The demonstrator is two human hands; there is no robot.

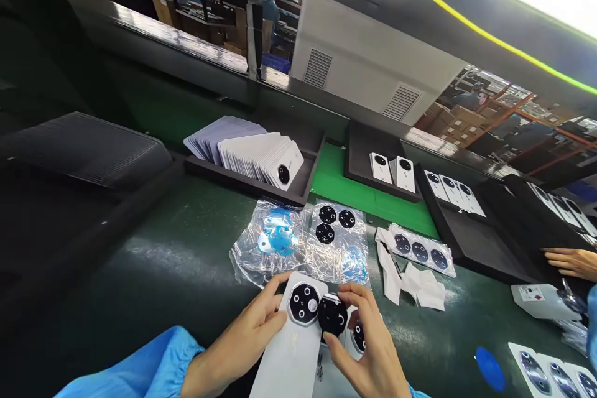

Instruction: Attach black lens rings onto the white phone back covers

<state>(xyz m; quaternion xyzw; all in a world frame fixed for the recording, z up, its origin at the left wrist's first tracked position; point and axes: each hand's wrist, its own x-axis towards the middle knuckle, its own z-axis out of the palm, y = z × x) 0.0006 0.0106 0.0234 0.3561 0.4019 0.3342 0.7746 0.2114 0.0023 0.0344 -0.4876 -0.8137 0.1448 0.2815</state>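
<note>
Head view, white panel (pixel 288 354), bags (pixel 249 252) (crinkled) beyond

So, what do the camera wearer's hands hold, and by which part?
Left hand: white panel, by its left edge, near the top. Right hand: black disc, by its rim, thumb opposite fingers.

I see a yellow cord (pixel 466 22) at the upper right, two slotted vents (pixel 318 68) at upper middle, brown boxes (pixel 459 124) at right, and a flat blue round thing (pixel 489 369) at the lower right.
</note>
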